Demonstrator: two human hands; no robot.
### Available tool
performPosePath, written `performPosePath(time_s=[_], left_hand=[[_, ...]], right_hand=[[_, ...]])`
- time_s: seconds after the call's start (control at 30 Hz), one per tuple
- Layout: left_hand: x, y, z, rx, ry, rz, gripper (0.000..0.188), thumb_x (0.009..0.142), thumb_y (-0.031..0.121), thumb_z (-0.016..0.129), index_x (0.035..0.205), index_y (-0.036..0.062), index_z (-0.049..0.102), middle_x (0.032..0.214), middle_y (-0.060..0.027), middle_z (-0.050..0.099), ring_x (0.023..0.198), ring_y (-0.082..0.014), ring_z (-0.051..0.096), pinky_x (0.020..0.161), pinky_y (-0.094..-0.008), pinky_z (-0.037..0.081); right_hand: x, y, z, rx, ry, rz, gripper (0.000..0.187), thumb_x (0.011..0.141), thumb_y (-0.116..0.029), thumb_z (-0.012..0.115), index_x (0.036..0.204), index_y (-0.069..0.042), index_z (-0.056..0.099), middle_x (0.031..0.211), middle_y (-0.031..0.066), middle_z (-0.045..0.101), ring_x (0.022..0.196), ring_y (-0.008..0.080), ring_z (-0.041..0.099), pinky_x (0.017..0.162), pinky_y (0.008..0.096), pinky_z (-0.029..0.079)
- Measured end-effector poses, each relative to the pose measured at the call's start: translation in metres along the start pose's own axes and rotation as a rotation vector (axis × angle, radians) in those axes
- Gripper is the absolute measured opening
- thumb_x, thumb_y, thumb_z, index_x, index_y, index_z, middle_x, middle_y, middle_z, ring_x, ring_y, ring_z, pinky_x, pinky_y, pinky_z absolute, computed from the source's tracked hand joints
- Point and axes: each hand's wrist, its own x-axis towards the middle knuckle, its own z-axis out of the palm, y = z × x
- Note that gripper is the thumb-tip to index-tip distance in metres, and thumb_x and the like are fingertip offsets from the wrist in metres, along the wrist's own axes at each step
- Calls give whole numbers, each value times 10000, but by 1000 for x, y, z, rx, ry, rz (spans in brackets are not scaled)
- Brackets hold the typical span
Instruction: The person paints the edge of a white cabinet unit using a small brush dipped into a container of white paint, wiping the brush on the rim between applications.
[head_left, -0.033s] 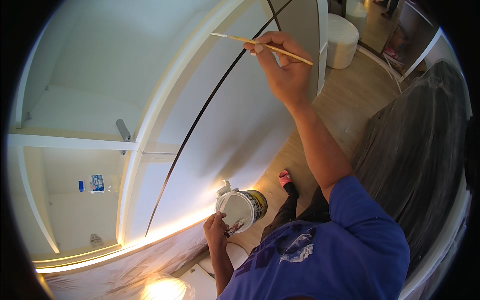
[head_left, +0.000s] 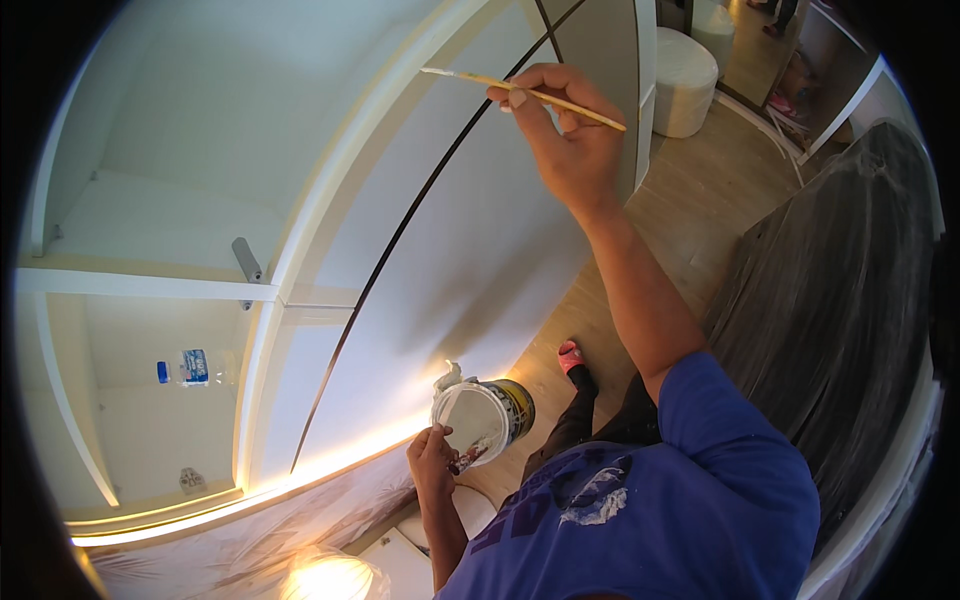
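A thin paintbrush (head_left: pixel 590 112) with a light wooden handle is pinched in my right hand (head_left: pixel 575 135), raised in front of the white cabinet panel (head_left: pixel 470 230). White paint coats its bristles, and the tip is at the pale edge strip of the cabinet frame (head_left: pixel 385 85). Whether it touches is hard to tell. Lower down, my left hand (head_left: pixel 432 462) has its fingers closed on the rim of a paint bucket (head_left: pixel 518 410) with a dark and yellow outer wall. Whitish paint and a reddish-brown patch show inside it.
On a cabinet shelf at left lies a clear plastic bottle (head_left: pixel 195 368) with a blue cap. A lit lamp (head_left: pixel 335 578) glows at the bottom. Dark furniture under plastic sheeting (head_left: pixel 830 300) stands at right, and a white round stool (head_left: pixel 685 85) farther back on the wood floor (head_left: pixel 690 200).
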Motion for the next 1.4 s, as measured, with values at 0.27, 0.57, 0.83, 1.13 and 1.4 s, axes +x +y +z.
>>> performPosePath(time_s=[0.27, 0.57, 0.83, 1.13, 1.4], left_hand=[[0, -2, -1, -8, 2, 19, 303, 1042, 260, 698, 953, -27, 732, 573, 46, 450, 499, -69, 395, 525, -280, 411], [1, -1, -1, -16, 15, 4, 301, 1040, 259, 700, 963, -30, 736, 573, 45, 444, 501, -72, 387, 529, -285, 414], [0, 0, 0, 6, 23, 10, 295, 1040, 249, 700, 962, -33, 738, 571, 41, 456, 500, -67, 392, 524, -281, 410], [2, -3, 0, -15, 18, 0, 303, 1036, 252, 704, 947, -36, 740, 569, 35, 466, 499, -73, 402, 524, -284, 416], [3, -5, -2, -18, 12, 13, 306, 1036, 254, 702, 944, -36, 737, 564, 37, 459, 495, -71, 396, 523, -283, 416]], right_hand=[[1, 3, -1, -55, -10, -36, 90, 962, 2, 696, 1052, 8, 702, 951, 88, 782, 869, 133, 732, 835, 282, 566], [2, -1, 1, -43, -16, -22, 81, 965, 3, 694, 1045, 6, 706, 947, 83, 778, 889, 136, 741, 824, 283, 567], [4, 2, -4, -34, -1, -26, 76, 968, 3, 690, 1043, 9, 705, 937, 89, 781, 882, 136, 749, 811, 275, 569], [7, 6, -4, -50, 0, -53, 65, 966, -5, 701, 1030, 7, 711, 933, 73, 787, 859, 113, 713, 797, 275, 558], [4, 0, 0, -61, -7, -31, 67, 964, -7, 699, 1030, 6, 708, 925, 77, 790, 843, 106, 703, 789, 274, 553]])
